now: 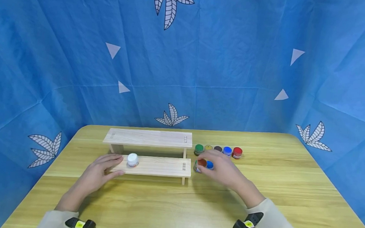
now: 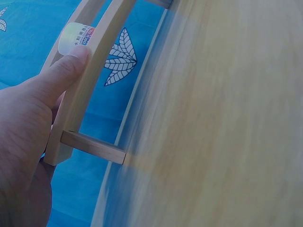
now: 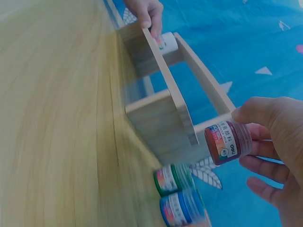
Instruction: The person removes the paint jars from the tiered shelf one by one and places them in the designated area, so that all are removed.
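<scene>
A two-tier wooden rack (image 1: 163, 166) stands on the table, and a white-lidded paint jar (image 1: 132, 160) sits on its lower step. My left hand (image 1: 97, 173) grips the left end of that step, its thumb along the front edge close to the white jar. Past the rack's right end, my right hand (image 1: 221, 168) pinches a brown paint jar (image 3: 223, 143) by its lid between thumb and fingers. The jar is tilted in the right wrist view. Below it stand a green paint jar (image 3: 173, 178) and a blue paint jar (image 3: 182, 208), partly hidden by the hand in the head view.
Behind the right hand a row of paint jars runs along the table: green (image 1: 199, 149), yellow (image 1: 208, 148), dark (image 1: 218, 148), blue (image 1: 227, 151) and red (image 1: 237, 152). A blue patterned cloth (image 1: 205, 59) hangs behind the wooden table (image 1: 276, 177).
</scene>
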A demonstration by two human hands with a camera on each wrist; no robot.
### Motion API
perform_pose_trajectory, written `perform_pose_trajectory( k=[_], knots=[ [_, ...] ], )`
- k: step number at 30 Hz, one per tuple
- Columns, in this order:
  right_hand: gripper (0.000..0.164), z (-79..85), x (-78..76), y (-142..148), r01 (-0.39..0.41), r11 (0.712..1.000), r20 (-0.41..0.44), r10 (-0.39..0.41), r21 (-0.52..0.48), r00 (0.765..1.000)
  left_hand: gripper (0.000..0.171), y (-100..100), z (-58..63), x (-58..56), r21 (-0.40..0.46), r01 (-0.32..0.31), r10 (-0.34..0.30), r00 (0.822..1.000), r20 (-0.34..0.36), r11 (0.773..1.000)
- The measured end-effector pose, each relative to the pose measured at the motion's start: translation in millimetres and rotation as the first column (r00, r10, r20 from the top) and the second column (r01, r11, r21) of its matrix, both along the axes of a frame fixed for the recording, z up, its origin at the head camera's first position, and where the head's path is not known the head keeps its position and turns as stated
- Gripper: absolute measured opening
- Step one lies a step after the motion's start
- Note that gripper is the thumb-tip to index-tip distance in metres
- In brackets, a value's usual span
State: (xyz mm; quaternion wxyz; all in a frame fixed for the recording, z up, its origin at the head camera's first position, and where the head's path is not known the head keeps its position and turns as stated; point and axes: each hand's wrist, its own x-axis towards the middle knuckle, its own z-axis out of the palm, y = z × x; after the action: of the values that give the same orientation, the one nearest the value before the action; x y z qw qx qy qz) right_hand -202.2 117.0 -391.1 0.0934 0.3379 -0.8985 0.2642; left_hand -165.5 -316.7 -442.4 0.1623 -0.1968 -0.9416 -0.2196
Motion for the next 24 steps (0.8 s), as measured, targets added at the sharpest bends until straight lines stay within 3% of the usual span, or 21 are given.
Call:
perform_pose_trajectory(
  k=[24],
  knots=[
    [0.024,-9.1,-13.6,64,0.106,0.994,-0.045,-0.104,0.024,0.994,0.054,1,1.4,1.3,0.002,-0.001,0.001,1.000,-0.007,1.000]
  ],
)
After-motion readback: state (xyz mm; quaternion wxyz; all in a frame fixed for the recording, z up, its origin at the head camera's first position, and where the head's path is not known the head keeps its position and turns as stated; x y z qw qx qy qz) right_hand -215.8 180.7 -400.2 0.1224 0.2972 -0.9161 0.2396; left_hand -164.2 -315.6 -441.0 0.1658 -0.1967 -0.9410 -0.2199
